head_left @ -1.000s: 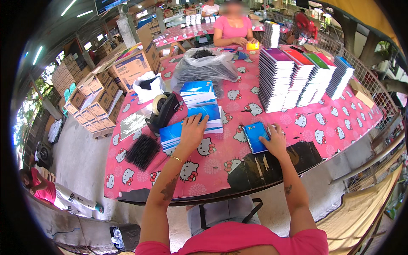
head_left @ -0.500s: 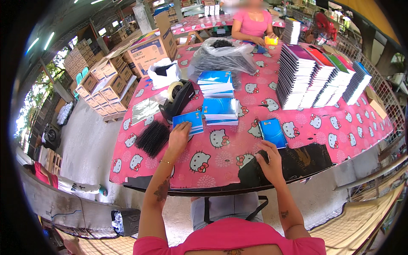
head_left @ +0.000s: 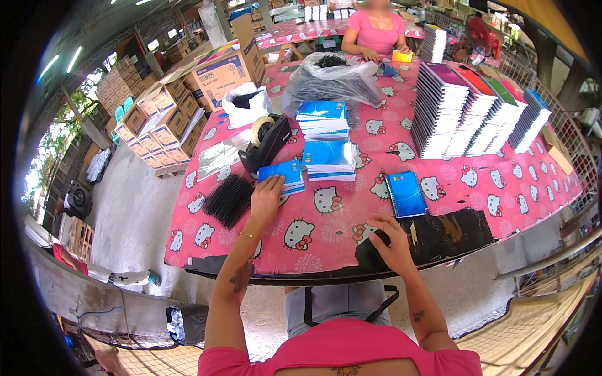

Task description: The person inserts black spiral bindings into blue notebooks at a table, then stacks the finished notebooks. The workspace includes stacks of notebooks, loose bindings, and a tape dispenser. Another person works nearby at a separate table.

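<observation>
Booklets, blue-covered, lie toward the front-left corner of the surface under the left grip — whether pinched, I cannot tell. Light, level pressure should keep them square; the right grip — empty, thumb and fingers parted near the front edge — could steady them.

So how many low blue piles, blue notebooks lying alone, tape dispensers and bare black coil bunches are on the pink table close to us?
Low blue piles: 3 (the pile at the left hand, the middle pile, the back pile)
Lone blue notebook: 1
Tape dispenser: 1
Bare black coil bunch: 1
Total: 6
</observation>
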Action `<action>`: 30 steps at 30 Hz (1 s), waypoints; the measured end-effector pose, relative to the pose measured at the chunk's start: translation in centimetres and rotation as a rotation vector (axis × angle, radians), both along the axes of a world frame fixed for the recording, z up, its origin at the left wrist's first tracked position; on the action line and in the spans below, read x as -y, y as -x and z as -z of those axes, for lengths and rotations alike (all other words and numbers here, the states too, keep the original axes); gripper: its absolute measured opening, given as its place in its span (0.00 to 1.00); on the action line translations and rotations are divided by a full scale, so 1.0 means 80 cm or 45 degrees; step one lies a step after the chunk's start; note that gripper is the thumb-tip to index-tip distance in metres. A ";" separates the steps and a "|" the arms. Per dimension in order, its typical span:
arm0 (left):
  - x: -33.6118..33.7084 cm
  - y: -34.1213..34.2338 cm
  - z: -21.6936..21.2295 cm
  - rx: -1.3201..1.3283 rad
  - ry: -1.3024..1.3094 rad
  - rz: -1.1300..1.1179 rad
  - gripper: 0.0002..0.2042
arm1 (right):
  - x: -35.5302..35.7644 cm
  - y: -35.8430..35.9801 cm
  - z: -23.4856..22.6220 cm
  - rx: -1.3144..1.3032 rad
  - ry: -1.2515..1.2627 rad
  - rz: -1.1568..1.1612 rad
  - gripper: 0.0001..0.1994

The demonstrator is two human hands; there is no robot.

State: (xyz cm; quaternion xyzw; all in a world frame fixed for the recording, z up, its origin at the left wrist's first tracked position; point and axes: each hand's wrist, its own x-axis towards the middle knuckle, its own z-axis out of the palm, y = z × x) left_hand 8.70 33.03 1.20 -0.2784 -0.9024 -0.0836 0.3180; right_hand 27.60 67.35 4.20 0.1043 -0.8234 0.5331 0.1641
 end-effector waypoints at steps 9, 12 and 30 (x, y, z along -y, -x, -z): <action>-0.074 -0.098 -0.078 0.044 -0.177 0.186 0.14 | 0.013 0.015 0.008 -0.007 0.092 0.017 0.22; -0.122 -0.152 -0.054 0.216 -0.080 0.337 0.18 | 0.040 0.028 0.022 0.247 0.340 -0.135 0.23; -0.001 -0.109 -0.008 0.103 -0.304 -0.328 0.12 | 0.034 0.043 0.037 0.270 0.476 -0.235 0.14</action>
